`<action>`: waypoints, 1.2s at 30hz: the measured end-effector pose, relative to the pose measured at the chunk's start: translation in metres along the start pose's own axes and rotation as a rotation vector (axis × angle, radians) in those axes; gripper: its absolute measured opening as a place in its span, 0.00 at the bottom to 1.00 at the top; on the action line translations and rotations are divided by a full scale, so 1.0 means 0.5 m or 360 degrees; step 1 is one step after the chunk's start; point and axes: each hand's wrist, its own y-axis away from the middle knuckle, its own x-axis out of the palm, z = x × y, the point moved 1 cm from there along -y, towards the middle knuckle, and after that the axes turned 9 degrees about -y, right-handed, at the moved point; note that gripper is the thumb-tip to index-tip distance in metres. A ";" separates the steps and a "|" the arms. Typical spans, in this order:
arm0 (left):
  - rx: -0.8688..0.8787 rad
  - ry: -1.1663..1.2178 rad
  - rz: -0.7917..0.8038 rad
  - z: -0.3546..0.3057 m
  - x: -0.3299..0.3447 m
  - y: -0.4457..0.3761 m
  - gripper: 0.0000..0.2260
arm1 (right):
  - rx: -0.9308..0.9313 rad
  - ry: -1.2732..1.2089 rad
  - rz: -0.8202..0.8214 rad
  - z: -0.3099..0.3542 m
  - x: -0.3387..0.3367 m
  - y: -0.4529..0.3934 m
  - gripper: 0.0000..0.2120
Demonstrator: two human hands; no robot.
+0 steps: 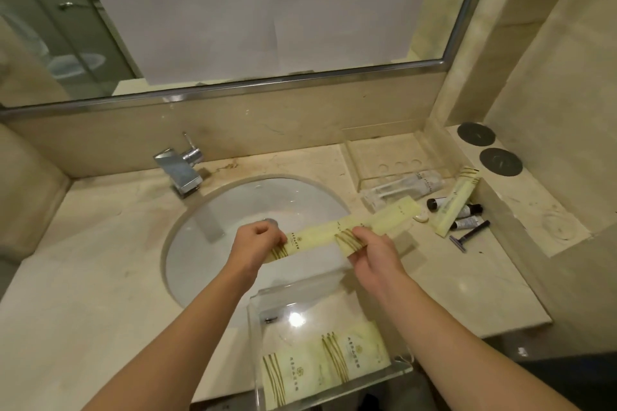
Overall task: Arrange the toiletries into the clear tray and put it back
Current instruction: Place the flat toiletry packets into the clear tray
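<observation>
The clear tray point(330, 374) sits at the near edge of the marble desk point(100, 264), partly over the round white sink point(253, 210), and holds two flat pale-yellow packets point(325, 367) side by side. Above the sink, the left hand point(255, 245) pinches one long yellow packet point(314, 238) while the right hand point(374, 252) pinches a second point(384, 215). By the wall lie another clear tray point(397, 160), a wrapped toothbrush point(404, 187), one more yellow packet point(459, 200), three small dark bottles point(465, 222) and a razor point(469, 235).

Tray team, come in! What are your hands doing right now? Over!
Left hand and right hand each pinch a yellow packet over the sink. Clear tray holds two packets. Razor and small bottles wait on the counter. Nothing blocking.
</observation>
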 end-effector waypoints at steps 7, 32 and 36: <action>0.0067 -0.0238 0.0381 0.033 -0.013 0.012 0.11 | -0.0121 0.0325 -0.0001 0.005 -0.021 0.015 0.03; 0.0384 -0.1663 0.0760 0.165 0.035 0.054 0.14 | -0.0184 0.1670 0.0072 -0.024 -0.135 0.035 0.06; 0.0467 -0.1784 0.0723 0.171 0.044 0.064 0.14 | -0.0184 0.1624 0.0150 -0.029 -0.128 0.045 0.09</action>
